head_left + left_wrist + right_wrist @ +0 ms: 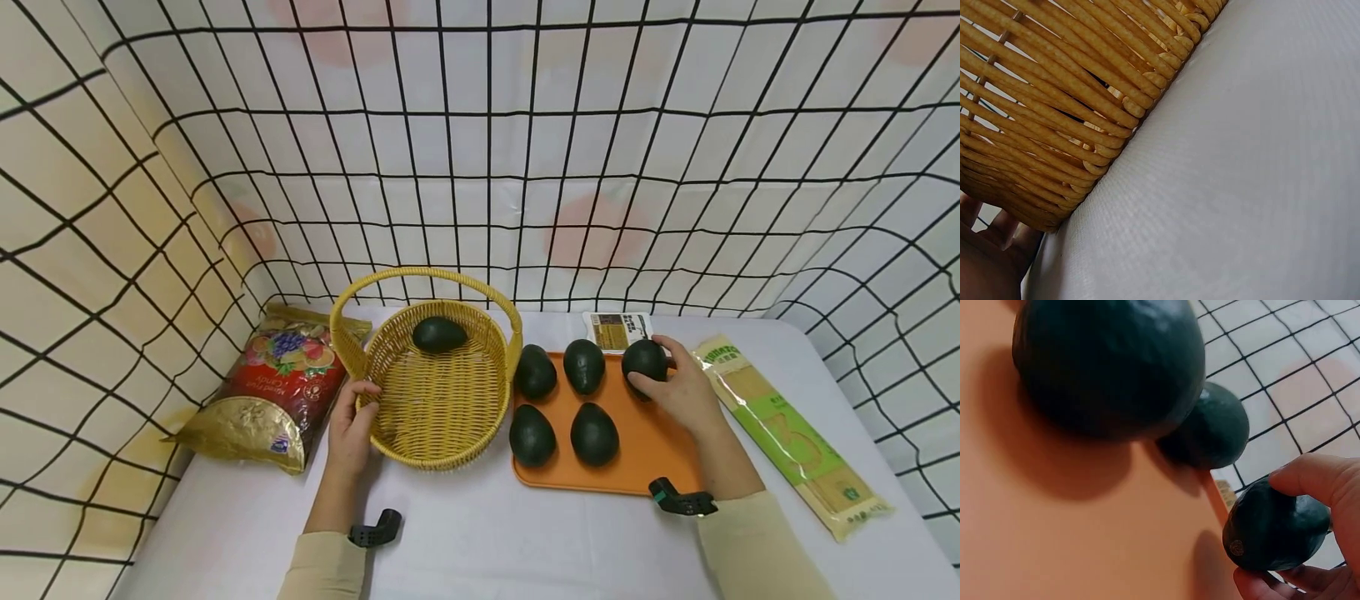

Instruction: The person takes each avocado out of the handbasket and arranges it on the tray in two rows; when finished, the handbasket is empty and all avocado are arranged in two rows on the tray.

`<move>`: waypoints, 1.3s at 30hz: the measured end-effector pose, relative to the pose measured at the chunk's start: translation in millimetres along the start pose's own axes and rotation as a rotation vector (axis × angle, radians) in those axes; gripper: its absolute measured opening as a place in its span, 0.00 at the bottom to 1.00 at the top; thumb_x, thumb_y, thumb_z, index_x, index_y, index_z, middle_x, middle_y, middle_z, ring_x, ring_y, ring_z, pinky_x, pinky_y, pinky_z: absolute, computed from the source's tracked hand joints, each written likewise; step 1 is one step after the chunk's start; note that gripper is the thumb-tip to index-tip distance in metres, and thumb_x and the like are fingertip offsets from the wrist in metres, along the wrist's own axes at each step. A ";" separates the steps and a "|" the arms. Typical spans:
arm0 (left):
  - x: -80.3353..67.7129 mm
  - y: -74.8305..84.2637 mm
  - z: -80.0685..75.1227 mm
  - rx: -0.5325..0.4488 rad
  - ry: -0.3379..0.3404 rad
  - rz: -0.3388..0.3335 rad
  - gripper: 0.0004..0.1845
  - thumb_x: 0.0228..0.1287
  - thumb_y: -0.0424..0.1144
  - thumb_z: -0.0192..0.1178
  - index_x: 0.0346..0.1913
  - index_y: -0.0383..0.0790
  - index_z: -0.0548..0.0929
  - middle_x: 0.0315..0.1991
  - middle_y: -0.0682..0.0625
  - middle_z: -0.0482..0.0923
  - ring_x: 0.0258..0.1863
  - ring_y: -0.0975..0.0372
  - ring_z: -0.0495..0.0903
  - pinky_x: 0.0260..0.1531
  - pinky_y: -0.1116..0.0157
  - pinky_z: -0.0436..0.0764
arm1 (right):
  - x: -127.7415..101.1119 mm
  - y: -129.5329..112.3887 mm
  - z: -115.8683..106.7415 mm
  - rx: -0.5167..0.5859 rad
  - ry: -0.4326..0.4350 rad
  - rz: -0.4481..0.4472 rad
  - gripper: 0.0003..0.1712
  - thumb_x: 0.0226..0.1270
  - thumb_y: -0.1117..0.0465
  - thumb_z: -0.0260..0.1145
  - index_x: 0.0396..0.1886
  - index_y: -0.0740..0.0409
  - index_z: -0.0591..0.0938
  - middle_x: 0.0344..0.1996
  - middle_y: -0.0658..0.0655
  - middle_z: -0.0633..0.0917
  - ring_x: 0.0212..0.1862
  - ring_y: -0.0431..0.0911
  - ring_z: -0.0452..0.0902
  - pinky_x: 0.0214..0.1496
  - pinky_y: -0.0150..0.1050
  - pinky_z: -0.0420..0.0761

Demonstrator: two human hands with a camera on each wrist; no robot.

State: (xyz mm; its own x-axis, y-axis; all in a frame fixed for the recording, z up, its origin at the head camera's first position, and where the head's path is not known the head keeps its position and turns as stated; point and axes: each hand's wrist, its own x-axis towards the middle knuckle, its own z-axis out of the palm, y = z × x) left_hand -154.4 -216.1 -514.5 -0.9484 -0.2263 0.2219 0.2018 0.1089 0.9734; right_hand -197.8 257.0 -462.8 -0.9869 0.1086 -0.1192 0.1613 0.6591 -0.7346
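A dark green avocado (1275, 528) is gripped between thumb and fingers of my right hand (684, 395), over the far right part of the orange tray (652, 450). In the right wrist view a shadow lies on the tray below it. Several other avocados (595, 434) sit on the tray's left and middle. My left hand (351, 433) holds the left rim of the yellow woven basket (442, 408), thumb over the edge and fingers on the outside. One avocado (438, 334) lies inside the basket, toward its back. The basket's tall handle (427, 272) stands upright.
Left of the basket lies a red and gold candy bag (281, 383). A long green and yellow noodle packet (791, 433) lies right of the tray, and a small white packet (617, 331) behind it. Black wire mesh (487, 175) encloses the white table (480, 533) at back and sides.
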 end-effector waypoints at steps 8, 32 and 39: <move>-0.9 -0.5 0.8 0.006 0.003 0.002 0.12 0.66 0.22 0.45 0.50 0.25 0.75 0.61 0.42 0.72 0.61 0.66 0.69 0.60 0.77 0.65 | 9.6 5.0 -1.7 -0.047 -0.055 0.011 0.50 0.69 0.45 0.68 0.82 0.55 0.54 0.71 0.80 0.65 0.67 0.74 0.65 0.63 0.69 0.71; -1.3 -1.1 0.5 0.006 0.007 -0.003 0.13 0.66 0.22 0.46 0.50 0.25 0.75 0.62 0.38 0.71 0.64 0.61 0.68 0.62 0.77 0.64 | 14.2 7.4 -1.0 -0.108 -0.052 0.036 0.55 0.67 0.41 0.68 0.83 0.56 0.50 0.72 0.79 0.64 0.68 0.74 0.65 0.64 0.70 0.69; 0.0 -0.8 1.0 0.007 0.010 0.004 0.13 0.66 0.22 0.46 0.50 0.25 0.76 0.59 0.39 0.73 0.61 0.64 0.70 0.60 0.76 0.65 | 9.8 2.0 -7.3 -0.093 -0.049 0.036 0.56 0.68 0.39 0.67 0.83 0.55 0.48 0.74 0.78 0.63 0.70 0.73 0.64 0.66 0.69 0.68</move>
State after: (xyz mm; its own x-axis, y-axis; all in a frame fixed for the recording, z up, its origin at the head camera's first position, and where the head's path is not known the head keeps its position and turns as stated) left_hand -154.7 -215.2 -515.3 -0.9451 -0.2357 0.2264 0.2037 0.1170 0.9720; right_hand -207.2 264.8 -460.6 -0.9789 0.0984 -0.1791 0.1941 0.7217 -0.6645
